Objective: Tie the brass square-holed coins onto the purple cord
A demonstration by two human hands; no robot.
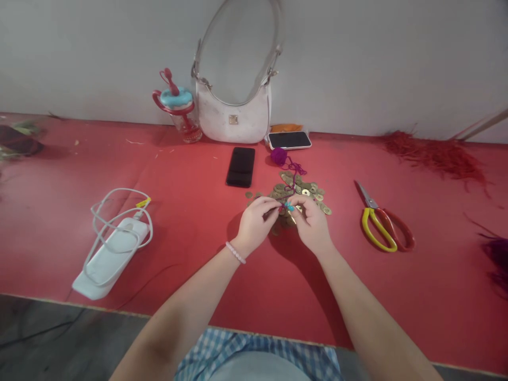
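My left hand [256, 222] and my right hand [311, 222] meet over the red table cover [198, 211], both pinched on a purple cord [286, 201] with brass coins threaded on it. A pile of brass coins with square holes [304, 190] lies just beyond my fingers. The cord runs back to a small purple ball of thread [279, 155]. A bead bracelet sits on my left wrist.
A black phone [241, 166] and a second phone [289, 139] lie behind the coins, with a white handbag [234, 114] and a lidded cup [180, 114] against the wall. Yellow-and-red scissors [383, 222] lie right. A white power bank with cable [113, 251] lies left. Red tassel threads [434, 153] lie far right.
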